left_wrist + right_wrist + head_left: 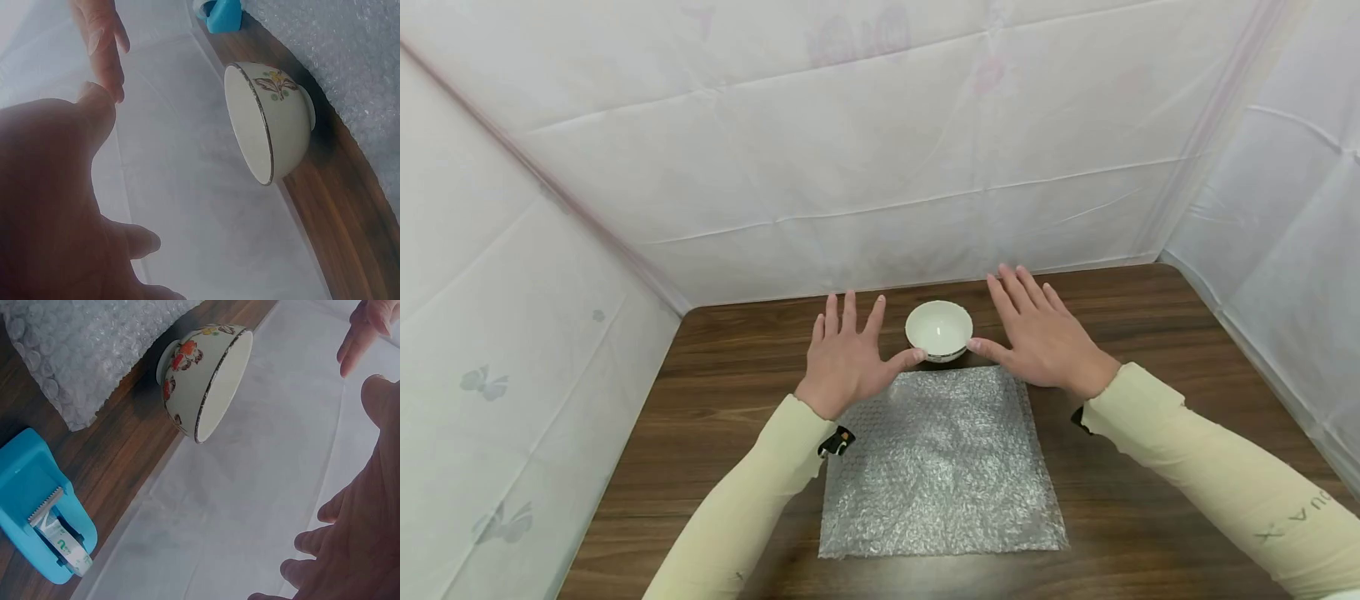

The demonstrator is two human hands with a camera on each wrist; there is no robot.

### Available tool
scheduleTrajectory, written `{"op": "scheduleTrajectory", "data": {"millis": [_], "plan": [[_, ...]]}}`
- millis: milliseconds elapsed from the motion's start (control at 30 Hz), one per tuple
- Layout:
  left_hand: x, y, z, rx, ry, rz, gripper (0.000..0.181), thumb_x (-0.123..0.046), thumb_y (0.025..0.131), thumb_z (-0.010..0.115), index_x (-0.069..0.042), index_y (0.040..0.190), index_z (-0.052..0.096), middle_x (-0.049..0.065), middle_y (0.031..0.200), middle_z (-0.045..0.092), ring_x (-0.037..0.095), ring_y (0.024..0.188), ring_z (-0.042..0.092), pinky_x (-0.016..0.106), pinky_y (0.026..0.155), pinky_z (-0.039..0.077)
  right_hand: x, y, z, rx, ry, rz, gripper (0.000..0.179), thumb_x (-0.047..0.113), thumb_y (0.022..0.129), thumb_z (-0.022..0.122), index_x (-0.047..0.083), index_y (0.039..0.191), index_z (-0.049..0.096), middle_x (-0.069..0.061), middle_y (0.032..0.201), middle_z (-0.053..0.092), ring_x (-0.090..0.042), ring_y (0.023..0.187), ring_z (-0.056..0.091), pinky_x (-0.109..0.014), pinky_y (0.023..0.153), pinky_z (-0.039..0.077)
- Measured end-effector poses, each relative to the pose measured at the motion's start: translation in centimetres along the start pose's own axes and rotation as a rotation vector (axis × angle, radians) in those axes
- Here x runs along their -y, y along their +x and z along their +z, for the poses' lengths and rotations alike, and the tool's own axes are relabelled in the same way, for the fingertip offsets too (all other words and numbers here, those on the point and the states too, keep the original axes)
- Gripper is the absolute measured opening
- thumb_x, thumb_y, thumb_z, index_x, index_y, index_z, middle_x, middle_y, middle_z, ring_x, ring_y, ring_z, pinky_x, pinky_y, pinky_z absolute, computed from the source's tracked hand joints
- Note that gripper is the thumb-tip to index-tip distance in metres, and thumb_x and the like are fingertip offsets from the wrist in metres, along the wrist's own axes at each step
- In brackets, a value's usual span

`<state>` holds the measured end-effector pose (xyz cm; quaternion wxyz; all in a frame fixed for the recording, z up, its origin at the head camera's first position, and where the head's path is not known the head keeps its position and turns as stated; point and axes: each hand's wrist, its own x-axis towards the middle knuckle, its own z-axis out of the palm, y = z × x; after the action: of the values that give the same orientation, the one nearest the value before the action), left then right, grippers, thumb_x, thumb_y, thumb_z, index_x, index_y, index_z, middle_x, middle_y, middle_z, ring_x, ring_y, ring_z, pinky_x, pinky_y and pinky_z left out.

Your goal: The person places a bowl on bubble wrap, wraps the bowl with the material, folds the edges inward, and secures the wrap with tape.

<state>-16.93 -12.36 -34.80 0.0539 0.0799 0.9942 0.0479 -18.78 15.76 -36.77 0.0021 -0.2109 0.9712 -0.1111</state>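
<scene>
A white bowl (938,330) with a dark rim stands upright near the back of the table, and flower prints show on its side (187,369). On its left my left hand (846,360) hovers with fingers spread and thumb pointing toward the bowl. Opposite, my right hand (1043,340) is held likewise, its fingers straight. Both wrist views show the hands apart from the bowl, holding nothing. In front of the bowl a sheet of bubble wrap (946,467) lies flat.
A blue tape dispenser (47,506) stands on the wooden table (722,433) to the right of the bowl; the right hand and arm hide it in the head view. White sheeting (850,167) walls the back and both sides.
</scene>
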Motion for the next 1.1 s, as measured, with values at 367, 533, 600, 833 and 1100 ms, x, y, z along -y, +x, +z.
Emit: {"op": "scheduleTrajectory", "data": {"millis": [367,533,600,833,1100], "plan": [[-0.2,-0.3,0.8,-0.010,-0.015,-0.004,0.102,-0.089,0.090,0.039,-0.028,0.169,0.015,0.022,0.175,0.004,0.047,0.162,-0.004,0.063,0.130,0.009,0.1,-0.6,0.8,-0.005,0.006,-0.010,0.097,0.067,0.104,0.044,0.005,0.168,0.007,-0.018,0.177,0.003,-0.042,0.164,0.005,-0.065,0.129,0.011],[-0.2,-0.4,1.2,-0.019,-0.010,-0.005,0.103,-0.090,0.090,0.039,-0.028,0.169,0.016,0.022,0.175,0.005,0.048,0.162,-0.002,0.063,0.130,0.011,0.1,-0.7,1.1,0.002,-0.005,-0.013,0.098,0.068,0.104,0.043,0.004,0.168,0.006,-0.019,0.177,0.003,-0.042,0.164,0.005,-0.065,0.128,0.012],[-0.2,-0.4,1.4,-0.025,-0.012,-0.001,0.102,-0.089,0.090,0.039,-0.028,0.169,0.016,0.022,0.175,0.005,0.048,0.162,-0.002,0.063,0.130,0.011,0.1,-0.8,1.2,0.002,-0.006,-0.013,0.098,0.068,0.104,0.043,0.004,0.168,0.006,-0.019,0.176,0.004,-0.042,0.164,0.005,-0.065,0.128,0.013],[-0.3,-0.6,2.0,-0.030,-0.022,-0.002,0.102,-0.089,0.090,0.041,-0.027,0.169,0.018,0.022,0.175,0.003,0.047,0.162,-0.005,0.063,0.130,0.009,0.1,-0.9,1.8,0.001,0.010,-0.003,0.099,0.069,0.102,0.047,0.005,0.168,0.009,-0.018,0.177,0.005,-0.041,0.164,0.006,-0.064,0.129,0.013],[-0.3,-0.6,2.4,-0.022,-0.022,-0.007,0.102,-0.089,0.090,0.040,-0.028,0.169,0.017,0.021,0.175,0.002,0.047,0.162,-0.006,0.063,0.131,0.009,0.3,-1.1,1.9,0.027,0.022,0.000,0.099,0.069,0.103,0.045,0.006,0.168,0.006,-0.017,0.177,0.001,-0.041,0.164,0.002,-0.064,0.129,0.010]]}}
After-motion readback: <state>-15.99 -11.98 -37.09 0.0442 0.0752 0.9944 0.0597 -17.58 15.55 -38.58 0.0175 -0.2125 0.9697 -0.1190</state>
